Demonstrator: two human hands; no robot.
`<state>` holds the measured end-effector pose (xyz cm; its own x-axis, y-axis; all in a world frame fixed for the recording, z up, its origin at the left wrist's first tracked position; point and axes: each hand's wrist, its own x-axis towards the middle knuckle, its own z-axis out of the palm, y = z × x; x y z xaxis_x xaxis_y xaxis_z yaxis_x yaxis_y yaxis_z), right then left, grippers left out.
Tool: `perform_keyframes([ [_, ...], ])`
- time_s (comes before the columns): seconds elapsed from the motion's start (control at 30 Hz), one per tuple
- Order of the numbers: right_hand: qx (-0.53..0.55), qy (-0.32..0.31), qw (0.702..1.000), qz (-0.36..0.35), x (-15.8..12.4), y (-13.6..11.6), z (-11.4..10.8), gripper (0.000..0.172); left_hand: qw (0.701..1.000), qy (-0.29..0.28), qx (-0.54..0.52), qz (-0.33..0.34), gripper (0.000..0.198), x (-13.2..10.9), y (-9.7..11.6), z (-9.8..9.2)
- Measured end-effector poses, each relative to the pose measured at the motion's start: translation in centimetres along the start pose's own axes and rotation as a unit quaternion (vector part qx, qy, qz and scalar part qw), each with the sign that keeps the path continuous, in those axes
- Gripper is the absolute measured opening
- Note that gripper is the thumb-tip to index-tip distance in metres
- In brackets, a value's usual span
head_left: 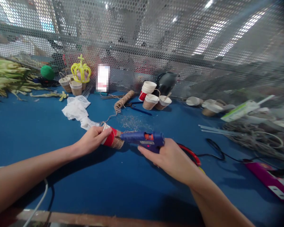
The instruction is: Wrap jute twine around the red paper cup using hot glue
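Observation:
My left hand (92, 140) grips a red and white paper cup (110, 137) by its rim end, holding it on its side over the table. Brown twine is wound around the cup's base end. In my right hand (171, 159) is a blue hot glue gun (144, 140), its nozzle pointing left and meeting the cup at the edge of the twine. A small red light glows on the gun's body. From near the cup, a strand of twine runs back to a twine roll (124, 100).
A crumpled white cloth (77, 108) lies behind my left hand. Twine-wrapped cups (150, 102) stand along the mesh panel (132, 41). Pliers (140, 108) lie near the roll. At right are a grey cord bundle (243, 135), glue sticks (217, 130) and a purple power strip (266, 179).

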<state>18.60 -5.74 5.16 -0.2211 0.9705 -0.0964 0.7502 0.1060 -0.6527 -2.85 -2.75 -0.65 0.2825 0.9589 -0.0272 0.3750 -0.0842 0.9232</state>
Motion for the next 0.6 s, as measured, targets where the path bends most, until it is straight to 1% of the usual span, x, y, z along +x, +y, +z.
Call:
perform_keyframes([
  [0.1,-0.010,0.022,1.000,0.005,-0.07,-0.29,0.09,0.030,1.000,0.003,0.002,-0.003,0.043,-0.02,0.19,0.04],
  [0.2,-0.013,0.041,0.999,-0.007,-0.12,-0.44,0.09,0.029,1.000,0.000,-0.008,0.005,0.041,-0.04,0.45,0.10],
  [0.43,-0.034,0.024,0.998,-0.037,-0.29,-0.36,-0.15,0.026,1.000,-0.001,0.010,0.016,0.042,0.01,0.26,0.08],
  [0.5,-0.043,0.027,0.998,-0.047,-0.26,-0.34,-0.13,0.025,1.000,-0.004,0.006,0.016,0.042,0.02,0.23,0.09],
  [0.6,-0.052,0.041,0.997,-0.042,-0.20,-0.36,-0.04,0.024,1.000,-0.008,-0.017,0.013,0.040,0.03,0.35,0.13],
])
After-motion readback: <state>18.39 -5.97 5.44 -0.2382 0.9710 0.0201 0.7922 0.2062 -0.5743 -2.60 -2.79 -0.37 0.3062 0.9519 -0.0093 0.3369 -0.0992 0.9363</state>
